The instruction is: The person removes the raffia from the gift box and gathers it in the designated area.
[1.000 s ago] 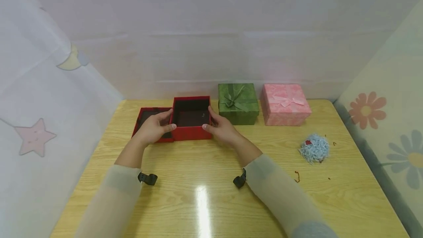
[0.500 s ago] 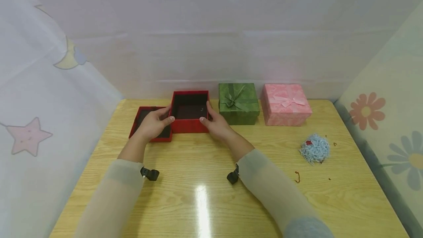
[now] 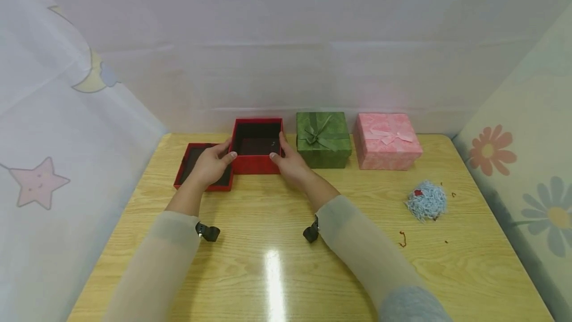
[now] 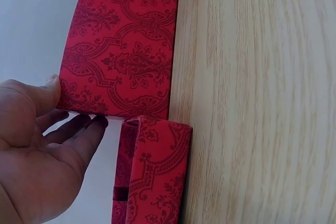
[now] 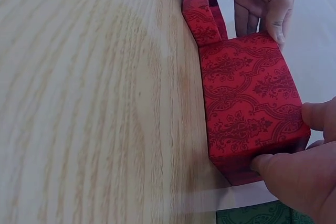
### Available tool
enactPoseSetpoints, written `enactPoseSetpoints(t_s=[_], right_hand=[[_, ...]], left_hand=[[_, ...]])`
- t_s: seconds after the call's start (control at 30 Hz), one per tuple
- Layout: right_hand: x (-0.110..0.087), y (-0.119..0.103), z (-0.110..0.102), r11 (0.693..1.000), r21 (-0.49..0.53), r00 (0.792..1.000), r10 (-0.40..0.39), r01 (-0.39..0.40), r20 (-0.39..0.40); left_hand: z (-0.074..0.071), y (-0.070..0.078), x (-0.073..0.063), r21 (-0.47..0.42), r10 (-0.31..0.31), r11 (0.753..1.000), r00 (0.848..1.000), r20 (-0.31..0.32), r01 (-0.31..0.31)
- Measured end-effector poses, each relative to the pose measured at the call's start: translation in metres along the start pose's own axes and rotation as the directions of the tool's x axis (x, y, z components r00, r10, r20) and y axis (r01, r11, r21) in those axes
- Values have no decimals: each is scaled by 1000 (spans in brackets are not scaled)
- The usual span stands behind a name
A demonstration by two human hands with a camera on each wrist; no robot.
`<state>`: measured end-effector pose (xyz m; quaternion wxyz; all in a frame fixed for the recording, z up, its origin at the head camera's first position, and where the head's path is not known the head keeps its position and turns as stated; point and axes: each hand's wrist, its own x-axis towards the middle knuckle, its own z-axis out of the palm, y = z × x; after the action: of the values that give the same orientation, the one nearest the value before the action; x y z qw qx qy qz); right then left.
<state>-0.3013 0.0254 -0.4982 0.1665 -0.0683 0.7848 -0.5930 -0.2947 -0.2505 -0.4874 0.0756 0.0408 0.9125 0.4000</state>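
A red patterned gift box point(image 3: 256, 165) stands uncovered on the table, its dark inside facing up and a small light speck on the bottom. My left hand point(image 3: 212, 164) holds its left side, thumb at the front corner and fingers along the wall. On the opposite side my right hand point(image 3: 292, 164) grips the box the same way, as the right wrist view also shows. Left of the box, its red lid point(image 3: 223, 188) lies upturned with the dark lining showing, partly hidden behind my left hand. In the left wrist view the box's front point(image 4: 118, 45) meets the lid's edge point(image 4: 160, 171).
To the right stand a green gift box point(image 3: 322, 155) with a bow and a pink gift box point(image 3: 389, 160) with a ribbon. A clump of pale blue shredded paper point(image 3: 426, 201) and reddish scraps point(image 3: 402, 239) lie on the wooden table point(image 3: 250, 282). A cloth backdrop hangs behind.
Both hands have moved the red box away from me, toward the backdrop and slightly left. The upturned lid has shifted a little left. The green and pink boxes stay in place.
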Motion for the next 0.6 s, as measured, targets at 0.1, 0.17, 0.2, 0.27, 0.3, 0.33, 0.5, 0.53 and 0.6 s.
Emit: enactPoseSetpoints(t_s=[0.1, 0.17, 0.2, 0.27, 0.3, 0.33, 0.5, 0.53, 0.6], right_hand=[[2, 0, 0, 1000, 12, 1000, 0, 0, 5], [3, 0, 0, 1000, 15, 1000, -7, 7, 6], [3, -1, 0, 1000, 17, 1000, -9, 9, 6], [3, -2, 1, 1000, 16, 1000, -15, 15, 0], [3, -2, 1, 1000, 10, 1000, -16, 16, -5], [3, -2, 2, 1000, 7, 1000, -19, 19, -13], [0, -3, 6, 999, 23, 998, -47, 48, -47], [-2, -3, 6, 997, 36, 997, -59, 61, -51], [-4, -3, 7, 995, 53, 995, -84, 87, -54]], left_hand=[[1, 1, 1, -10, -4, 1000, 1000, -5, 4], [1, 2, 0, -16, -10, 1000, 1000, -12, 10], [1, 3, -1, -20, -13, 1000, 1000, -15, 13], [0, 3, -2, -21, -20, 1000, 1000, -19, 19], [0, 3, -2, -23, -21, 1000, 1000, -20, 20], [0, 3, -3, -25, -19, 1000, 1000, -22, 18], [3, -3, -4, -79, -1, 997, 999, -48, -3], [4, -4, -5, -98, 1, 995, 998, -60, -7], [6, -5, -6, -144, 5, 989, 996, -86, -17]])
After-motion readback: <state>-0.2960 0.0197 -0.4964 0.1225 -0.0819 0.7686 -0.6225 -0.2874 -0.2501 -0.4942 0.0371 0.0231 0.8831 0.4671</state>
